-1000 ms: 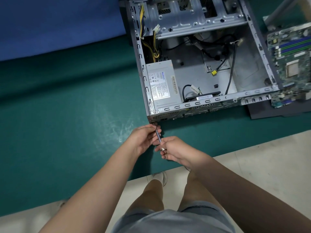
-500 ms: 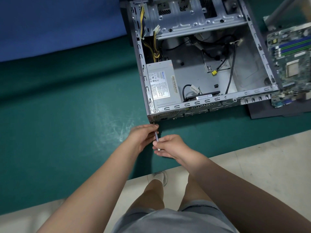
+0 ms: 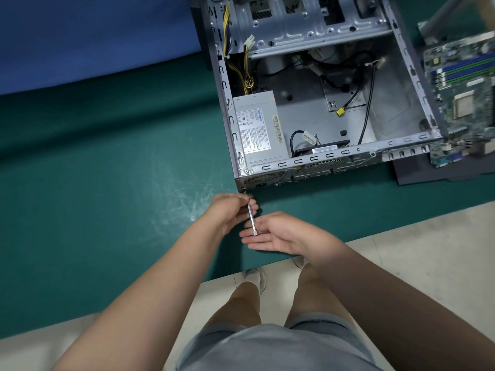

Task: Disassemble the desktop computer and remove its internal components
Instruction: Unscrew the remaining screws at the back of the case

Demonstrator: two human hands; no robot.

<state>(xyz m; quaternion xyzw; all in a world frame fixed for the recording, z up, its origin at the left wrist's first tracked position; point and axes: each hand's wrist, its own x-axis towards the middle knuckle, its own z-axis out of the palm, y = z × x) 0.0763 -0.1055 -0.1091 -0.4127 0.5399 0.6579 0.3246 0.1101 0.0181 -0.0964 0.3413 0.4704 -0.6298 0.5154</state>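
Observation:
An open grey computer case (image 3: 417, 76) lies on its side on the green mat, its inside facing up. A grey power supply (image 3: 257, 129) sits in its near left corner, with yellow cables (image 3: 247, 76) behind it. My left hand (image 3: 227, 212) pinches a thin metal screwdriver shaft (image 3: 251, 216) whose tip meets the case's near left corner. My right hand (image 3: 278, 234) is just below it, palm up and fingers straight, under the shaft's lower end.
A removed motherboard (image 3: 460, 97) lies to the right of the case on a dark panel (image 3: 434, 172). Loose black cables (image 3: 367, 103) lie inside the case. A blue surface (image 3: 93, 36) lies at far left. The mat's front edge runs above a pale floor (image 3: 415, 258).
My right hand has let go of the screwdriver shaft and opened flat, palm up, beneath it. My left hand still holds the shaft at the case's corner.

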